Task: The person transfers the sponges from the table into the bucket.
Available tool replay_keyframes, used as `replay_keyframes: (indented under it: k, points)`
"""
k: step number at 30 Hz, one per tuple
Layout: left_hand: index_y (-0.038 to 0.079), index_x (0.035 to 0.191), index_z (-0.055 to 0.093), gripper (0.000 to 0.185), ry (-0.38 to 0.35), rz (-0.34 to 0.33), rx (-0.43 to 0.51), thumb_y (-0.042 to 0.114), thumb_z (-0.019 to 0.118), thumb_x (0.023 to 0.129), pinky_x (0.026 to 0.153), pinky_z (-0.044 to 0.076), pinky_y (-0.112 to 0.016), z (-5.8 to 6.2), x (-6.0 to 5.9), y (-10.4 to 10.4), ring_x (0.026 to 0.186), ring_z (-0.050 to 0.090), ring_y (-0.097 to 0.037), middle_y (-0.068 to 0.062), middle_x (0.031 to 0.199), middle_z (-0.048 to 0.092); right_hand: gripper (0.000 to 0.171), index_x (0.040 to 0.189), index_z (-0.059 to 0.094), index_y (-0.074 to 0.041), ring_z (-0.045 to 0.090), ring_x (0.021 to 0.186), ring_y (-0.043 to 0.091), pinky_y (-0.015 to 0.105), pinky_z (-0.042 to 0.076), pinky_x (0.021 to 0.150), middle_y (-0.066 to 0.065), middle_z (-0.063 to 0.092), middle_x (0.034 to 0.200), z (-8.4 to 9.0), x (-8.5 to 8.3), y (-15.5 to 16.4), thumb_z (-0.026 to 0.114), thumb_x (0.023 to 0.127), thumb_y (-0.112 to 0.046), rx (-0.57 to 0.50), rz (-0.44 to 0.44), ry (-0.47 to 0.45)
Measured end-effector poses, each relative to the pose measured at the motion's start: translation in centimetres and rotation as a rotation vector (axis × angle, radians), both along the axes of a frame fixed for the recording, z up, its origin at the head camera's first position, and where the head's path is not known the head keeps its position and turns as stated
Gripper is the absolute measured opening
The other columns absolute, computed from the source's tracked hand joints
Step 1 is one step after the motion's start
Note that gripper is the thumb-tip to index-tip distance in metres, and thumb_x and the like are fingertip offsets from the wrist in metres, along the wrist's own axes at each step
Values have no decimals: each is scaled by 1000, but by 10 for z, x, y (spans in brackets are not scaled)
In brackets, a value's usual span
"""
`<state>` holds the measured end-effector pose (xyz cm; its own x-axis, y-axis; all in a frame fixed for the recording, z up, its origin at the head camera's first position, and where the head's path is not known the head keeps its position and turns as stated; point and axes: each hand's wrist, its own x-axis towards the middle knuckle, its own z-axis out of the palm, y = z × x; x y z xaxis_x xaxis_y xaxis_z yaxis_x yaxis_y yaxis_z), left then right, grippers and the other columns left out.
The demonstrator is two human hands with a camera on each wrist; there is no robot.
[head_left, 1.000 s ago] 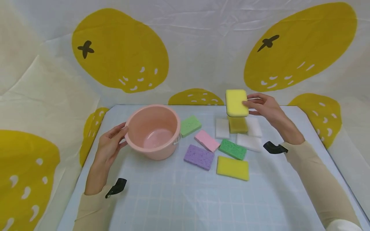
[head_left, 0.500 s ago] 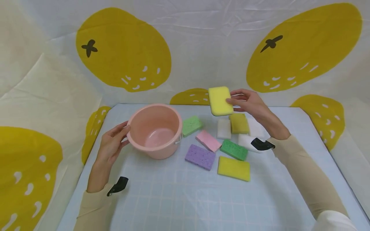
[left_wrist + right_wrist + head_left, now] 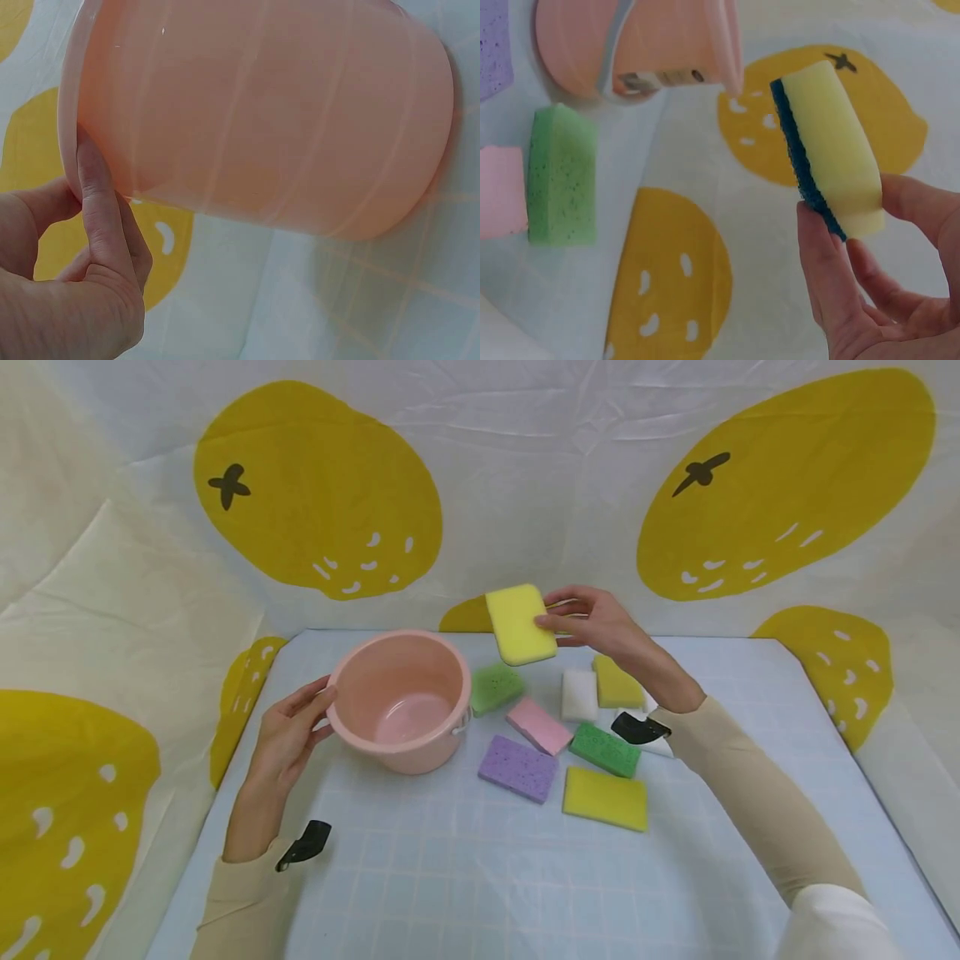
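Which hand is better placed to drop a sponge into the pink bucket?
Probably the right hand: it pinches the yellow sponge in the air beside the pink bucket, while the left hand rests on its rim.

Your right hand (image 3: 600, 622) is pinching a yellow sponge (image 3: 521, 624): soft matt foam with a rough blue scouring layer on the back. Your left hand (image 3: 288, 739) is touching the pink bucket (image 3: 400, 697), which is showing smooth, slightly glossy plastic. On the right, the green sponge (image 3: 493, 686) and purple sponge (image 3: 519, 767) are looking porous and pitted. The table cover (image 3: 465, 877) is looking smooth, and the lemon-print backdrop (image 3: 525, 485) is showing creased cloth.
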<state>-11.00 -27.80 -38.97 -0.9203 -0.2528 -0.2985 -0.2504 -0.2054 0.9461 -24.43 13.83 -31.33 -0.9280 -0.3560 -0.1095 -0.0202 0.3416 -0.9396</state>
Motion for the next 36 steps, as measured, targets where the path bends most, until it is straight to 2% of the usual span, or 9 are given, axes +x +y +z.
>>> replay_keyframes:
  k: [10,17,24,29,36]
  points:
    - [10,149,55,75,-17,8,1,37,83,85,85,58,-23,0,0,-2,103,65,-12,3,128,63,47,131,61,-5,62,117,25,39,61,87,14,62,130,5,1,-41,78,93,-27,-35,129,32]
    - [9,149,54,74,-13,5,-3,36,82,87,85,58,-23,-1,-1,-1,104,64,-13,2,126,64,43,127,64,-6,63,112,26,39,62,84,13,65,123,2,2,-72,81,91,-22,-69,189,8]
    - [11,150,54,73,-25,8,-14,37,82,87,85,58,-23,0,-1,-1,107,62,-15,2,129,62,44,127,64,-5,67,106,27,39,63,80,13,67,119,-1,4,-102,82,90,-20,-24,262,36]
    - [11,149,54,73,-26,13,-18,38,82,87,84,58,-23,0,-2,0,107,62,-15,1,129,62,38,121,68,-6,68,103,23,35,61,82,10,70,114,-6,4,-121,82,89,-22,32,326,120]
    - [13,150,54,76,-41,21,-43,41,82,85,85,58,-23,0,-1,0,109,62,-14,1,131,61,34,118,67,-1,67,104,21,27,56,90,11,71,111,-16,10,-148,81,91,-18,109,455,239]
